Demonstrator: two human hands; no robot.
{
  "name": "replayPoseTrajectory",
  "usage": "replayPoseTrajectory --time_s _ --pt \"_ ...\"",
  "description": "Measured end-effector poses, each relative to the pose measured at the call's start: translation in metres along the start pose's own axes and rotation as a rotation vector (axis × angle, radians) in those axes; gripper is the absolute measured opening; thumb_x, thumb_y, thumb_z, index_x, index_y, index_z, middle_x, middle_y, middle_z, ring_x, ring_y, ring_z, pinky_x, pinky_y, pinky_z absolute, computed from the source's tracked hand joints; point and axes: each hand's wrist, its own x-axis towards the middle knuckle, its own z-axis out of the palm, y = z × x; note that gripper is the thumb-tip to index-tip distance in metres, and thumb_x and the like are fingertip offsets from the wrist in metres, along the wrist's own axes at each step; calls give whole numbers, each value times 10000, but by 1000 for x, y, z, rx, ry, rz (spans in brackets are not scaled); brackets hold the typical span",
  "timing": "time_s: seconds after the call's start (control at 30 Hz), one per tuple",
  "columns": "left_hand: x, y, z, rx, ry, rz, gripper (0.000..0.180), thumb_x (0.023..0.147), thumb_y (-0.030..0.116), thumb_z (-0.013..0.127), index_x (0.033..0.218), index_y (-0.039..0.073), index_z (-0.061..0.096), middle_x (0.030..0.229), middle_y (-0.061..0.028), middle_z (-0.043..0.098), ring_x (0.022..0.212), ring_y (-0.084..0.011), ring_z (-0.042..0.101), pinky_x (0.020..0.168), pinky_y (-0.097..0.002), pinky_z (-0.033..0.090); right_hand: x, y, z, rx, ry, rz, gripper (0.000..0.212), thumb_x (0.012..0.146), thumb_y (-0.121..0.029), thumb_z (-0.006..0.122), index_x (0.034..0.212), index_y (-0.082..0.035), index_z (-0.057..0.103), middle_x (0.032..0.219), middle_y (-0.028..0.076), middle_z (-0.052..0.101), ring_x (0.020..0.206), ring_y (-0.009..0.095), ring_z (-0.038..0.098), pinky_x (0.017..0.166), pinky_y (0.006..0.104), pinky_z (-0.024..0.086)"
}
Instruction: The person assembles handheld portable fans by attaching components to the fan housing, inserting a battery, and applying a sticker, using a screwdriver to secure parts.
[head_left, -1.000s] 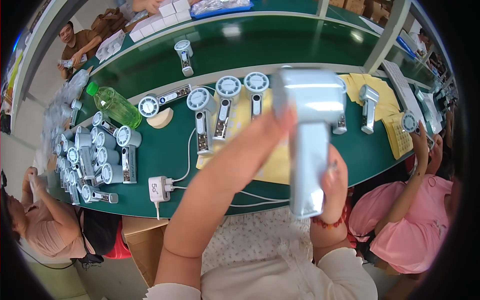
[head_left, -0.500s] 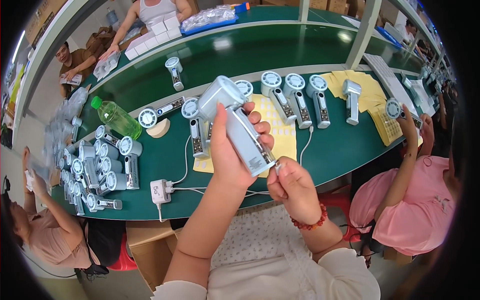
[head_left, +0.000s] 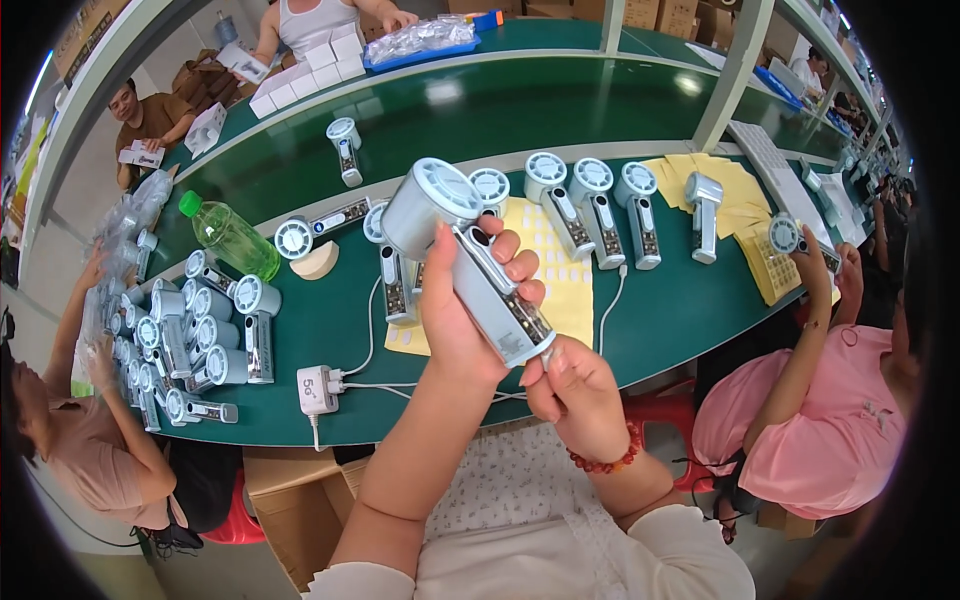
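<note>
My left hand is wrapped round the handle of a pale blue handheld fan. It holds the fan tilted, the round head up and to the left. Along one side of the handle runs a clear panel with parts showing through. At the handle's bottom end, my right hand pinches its thumb and fingers together. Whatever lies between those fingers is too small and covered to name. Behind the held fan, more fans stand on the green table, and a yellow sheet with white stickers lies under it.
At the left lies a heap of fans beside a green bottle. A white charger trails cables across the table's near edge. Yellow sheets lie to the right. Co-workers sit on both sides, and a metal post rises at the back.
The held fan has turned, showing more of its grille and clear panel. My right hand has shifted slightly down. The left co-worker's arms now reach to the heap and plastic bags.
</note>
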Motion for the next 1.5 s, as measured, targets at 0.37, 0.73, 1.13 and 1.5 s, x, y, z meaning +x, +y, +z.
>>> replayPoseTrajectory --time_s 0.37,0.73,1.13,1.5 --pt "1 23 -18 205 -359 -125 436 794 407 596 988 33 484 764 -46 445 686 -142 455 576 -270 445 2 6 12 158 -8 181 337 959 -311 367 865 -23 516 550 -23 383 479 50 308 460 186 251" --pt "1 42 -22 398 -372 -119 493 809 422 582 1075 21 477 772 -31 443 667 -116 441 582 -236 426 21 23 10 97 -142 143 325 958 -287 373 890 -4 519 558 -31 380 486 46 312 456 188 260" --pt "28 30 11 976 342 59 360 777 26 566 1100 -66 436 1028 -116 520 913 -173 528 774 -313 455 53 1 14 -408 237 -113 162 911 -138 486 876 4 556 593 -37 439 551 31 350 481 196 313" --pt "145 54 21 967 215 365 166 822 105 548 905 -37 564 792 -100 599 705 -153 560 650 -246 451 67 -5 -10 -901 311 -522 82 812 -65 572 881 -23 565 577 117 516 475 265 508 457 325 415"
